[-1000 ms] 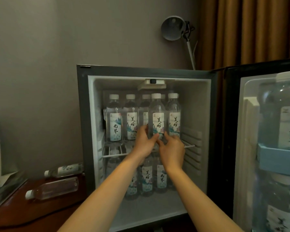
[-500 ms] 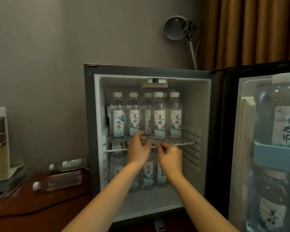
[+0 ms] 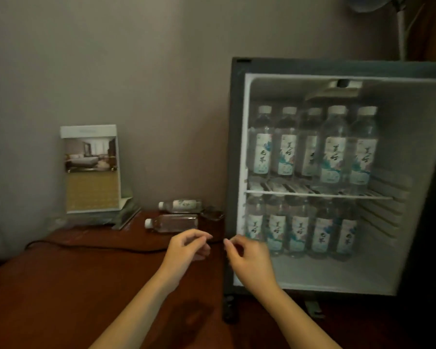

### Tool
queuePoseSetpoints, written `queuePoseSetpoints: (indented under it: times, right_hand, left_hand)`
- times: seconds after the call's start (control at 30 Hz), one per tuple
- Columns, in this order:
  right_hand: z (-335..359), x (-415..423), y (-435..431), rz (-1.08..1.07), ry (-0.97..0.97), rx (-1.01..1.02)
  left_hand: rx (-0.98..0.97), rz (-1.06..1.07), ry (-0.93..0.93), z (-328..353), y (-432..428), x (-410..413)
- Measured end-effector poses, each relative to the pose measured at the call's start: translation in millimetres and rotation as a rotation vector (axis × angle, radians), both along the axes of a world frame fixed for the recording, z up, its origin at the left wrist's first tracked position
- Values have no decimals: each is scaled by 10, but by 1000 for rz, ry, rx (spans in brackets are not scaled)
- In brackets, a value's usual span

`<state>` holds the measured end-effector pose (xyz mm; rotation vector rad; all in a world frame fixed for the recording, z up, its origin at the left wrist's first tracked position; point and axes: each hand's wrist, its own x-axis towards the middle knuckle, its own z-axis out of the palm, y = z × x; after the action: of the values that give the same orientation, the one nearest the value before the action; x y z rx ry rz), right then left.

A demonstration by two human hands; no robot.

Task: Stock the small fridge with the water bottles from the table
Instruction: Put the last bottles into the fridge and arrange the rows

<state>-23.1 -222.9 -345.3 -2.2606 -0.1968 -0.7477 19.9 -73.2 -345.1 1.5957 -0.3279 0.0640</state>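
The small fridge (image 3: 234, 152) stands open on the right, with several labelled water bottles upright on its wire shelf (image 3: 312, 195) and several more on its floor. Two water bottles lie on their sides on the dark wooden table (image 3: 61, 285), left of the fridge: a near one (image 3: 173, 222) and a far one (image 3: 180, 205), caps pointing left. My left hand (image 3: 186, 250) hovers over the table just in front of the near bottle, fingers loosely curled, holding nothing. My right hand (image 3: 249, 260) hangs beside it at the fridge's left front edge, also loosely curled and empty.
A standing photo card (image 3: 91, 170) leans by the wall at the back left of the table. A black cable (image 3: 98, 246) runs across the table. A small dark glass (image 3: 212, 215) sits between the bottles and the fridge. A lamp pole (image 3: 402, 34) rises behind the fridge.
Both hands have pulled out of the fridge, down and to the left, and now hang over the table. My view has swung left, so the fridge door is out of frame.
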Motion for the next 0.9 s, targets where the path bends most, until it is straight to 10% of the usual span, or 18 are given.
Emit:
queuePoseSetpoints:
  times: [0.33,0.9]
  right_hand:
    - [-180,682,749,69,167,-59]
    - [-572,2613,1192,-167,444,-432]
  left_hand:
    - [-199,340,269,-596,692,686]
    - [-303,305,244,-869,962,1385]
